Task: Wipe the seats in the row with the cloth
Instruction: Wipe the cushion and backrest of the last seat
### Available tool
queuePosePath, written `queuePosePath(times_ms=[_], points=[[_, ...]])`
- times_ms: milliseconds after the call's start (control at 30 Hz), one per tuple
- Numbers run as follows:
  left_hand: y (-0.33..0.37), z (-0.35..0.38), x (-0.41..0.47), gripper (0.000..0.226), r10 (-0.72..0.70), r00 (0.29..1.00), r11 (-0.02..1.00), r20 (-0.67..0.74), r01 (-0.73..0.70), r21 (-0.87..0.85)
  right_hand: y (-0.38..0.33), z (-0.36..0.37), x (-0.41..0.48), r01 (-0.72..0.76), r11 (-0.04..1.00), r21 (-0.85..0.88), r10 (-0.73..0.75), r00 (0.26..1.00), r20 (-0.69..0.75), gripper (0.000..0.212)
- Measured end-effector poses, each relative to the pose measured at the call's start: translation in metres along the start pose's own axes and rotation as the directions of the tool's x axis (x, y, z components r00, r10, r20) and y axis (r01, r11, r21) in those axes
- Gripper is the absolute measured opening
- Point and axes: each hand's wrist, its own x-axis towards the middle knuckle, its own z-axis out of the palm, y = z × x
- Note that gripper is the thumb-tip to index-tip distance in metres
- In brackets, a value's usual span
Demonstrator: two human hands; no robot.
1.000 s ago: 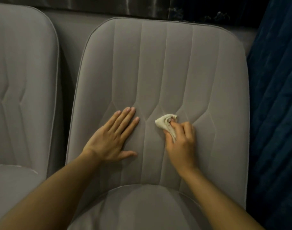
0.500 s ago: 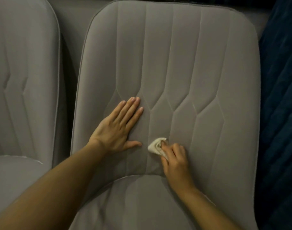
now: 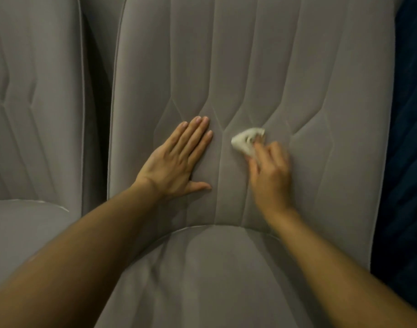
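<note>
We judged the crumpled white cloth (image 3: 244, 140) light, limp and best held bunched, our right hand (image 3: 271, 171) pinching it against the grey quilted seat back (image 3: 309, 79) while our left hand (image 3: 176, 162) lay spread flat nearby.

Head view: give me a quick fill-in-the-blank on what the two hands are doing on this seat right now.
1. The hand gripping the cloth is the person's ____ one.
2. The left hand presses flat, fingers straight, against the ____, above the seat cushion.
3. The fabric at the view's right edge is dark ____.
Missing words: right; backrest; blue.
</note>
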Motion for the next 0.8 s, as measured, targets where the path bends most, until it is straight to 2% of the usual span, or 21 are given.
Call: queuePosePath(times_ms=[100,200,233,300,400,467,533,600,700,800], points=[[0.000,0.001,0.000,0.102,0.000,1.000,1.000,0.007,0.000,0.013,0.005,0.001,-0.073,0.057,0.998,0.025,-0.060,0.982,0.182,0.037],[0.000,0.002,0.000,0.102,-0.001,1.000,0.999,0.003,0.001,0.046,0.011,-0.009,-0.096,0.039,0.995,0.095,-0.066,0.951,0.302,0.038],[0.000,0.003,0.000,0.102,-0.002,1.000,0.999,-0.001,0.002,0.044,0.011,-0.012,-0.092,0.040,0.992,0.121,-0.075,0.953,0.293,0.038],[0.000,0.002,0.001,0.102,0.001,1.000,1.000,-0.011,-0.001,0.016,0.008,-0.017,-0.069,0.056,0.985,0.160,-0.087,0.978,0.189,0.038],[-0.001,0.002,0.000,0.101,0.009,1.000,1.000,-0.017,-0.009,-0.011,0.000,-0.016,-0.010,0.019,0.984,0.180,-0.013,0.999,-0.033,0.038],[-0.001,0.001,0.000,0.101,0.016,1.000,1.000,-0.018,-0.016,-0.006,-0.004,-0.007,0.017,-0.020,0.988,0.152,0.032,0.996,-0.078,0.037],[-0.001,0.000,0.000,0.102,0.019,1.000,1.000,-0.009,-0.019,-0.005,-0.003,0.005,0.007,-0.006,0.998,0.063,0.007,1.000,-0.018,0.037],[-0.001,-0.001,0.000,0.103,0.020,1.000,1.000,-0.003,-0.020,-0.006,0.001,0.011,-0.036,0.072,0.997,0.033,-0.076,0.991,0.112,0.038],[-0.001,0.000,0.000,0.104,0.018,1.000,1.000,-0.001,-0.018,0.013,0.009,0.004,-0.093,0.111,0.986,0.122,-0.146,0.933,0.330,0.036],[-0.001,-0.002,0.001,0.105,0.008,1.000,1.000,0.008,-0.008,-0.008,0.011,-0.008,-0.094,0.059,0.977,0.204,-0.144,0.891,0.431,0.038]])
